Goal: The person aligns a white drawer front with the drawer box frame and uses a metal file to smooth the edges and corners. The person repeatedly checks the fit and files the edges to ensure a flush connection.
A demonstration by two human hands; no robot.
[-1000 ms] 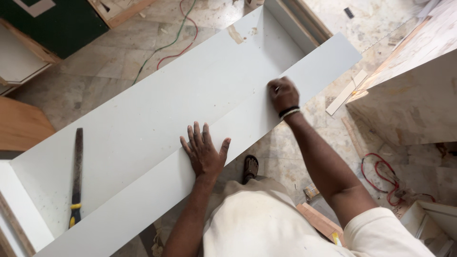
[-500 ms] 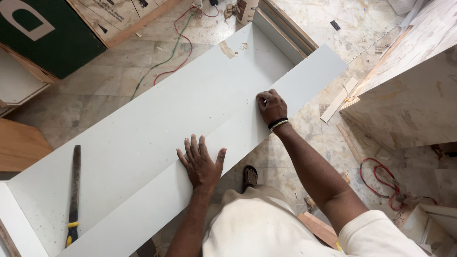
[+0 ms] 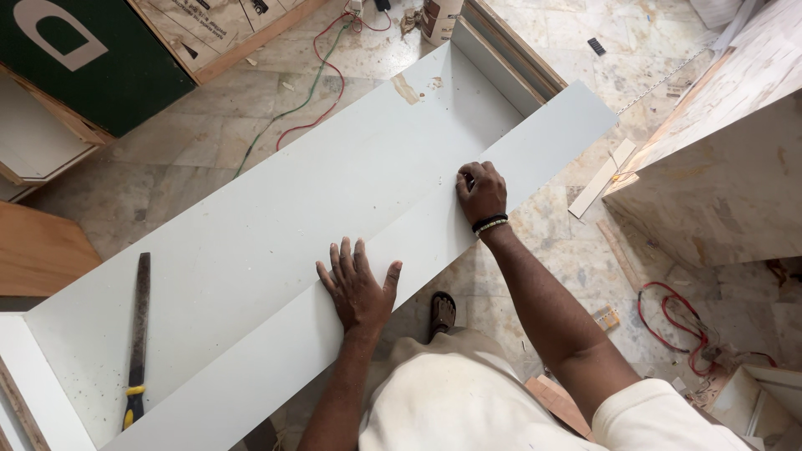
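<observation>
You are bent over a long, shallow white cabinet carcass [image 3: 276, 242]: smooth matte laminate panels, a broad flat back speckled with dust and a tan smear near the far end, with a narrow side panel [image 3: 535, 146] along the near edge and a short end board at each end. It lies slantwise across a mottled stone-tile floor [image 3: 209, 142], near end at lower left, far end at upper right.

A flat metal file [image 3: 139, 321] with a dark, yellow-banded handle lies inside the carcass near its left end, well apart from both hands. Red and green cables [image 3: 311, 92] trail over the floor beyond the carcass, a red cable coil [image 3: 678, 321] lies to your right, and a thin pale wood strip [image 3: 601, 178] rests just past the side panel's far end.

Compared with half a second ago, your view has drifted, so the carcass sits a little lower in frame; both hands keep their places on the panel.

Your left hand [image 3: 357, 288] is open, palm down, fingers spread, pressing flat on the side panel where it meets the back. Your right hand [image 3: 481, 192], banded at the wrist, is curled into a loose fist on the same seam farther along, arm nearly straight; whether it grips anything you cannot tell.
</observation>
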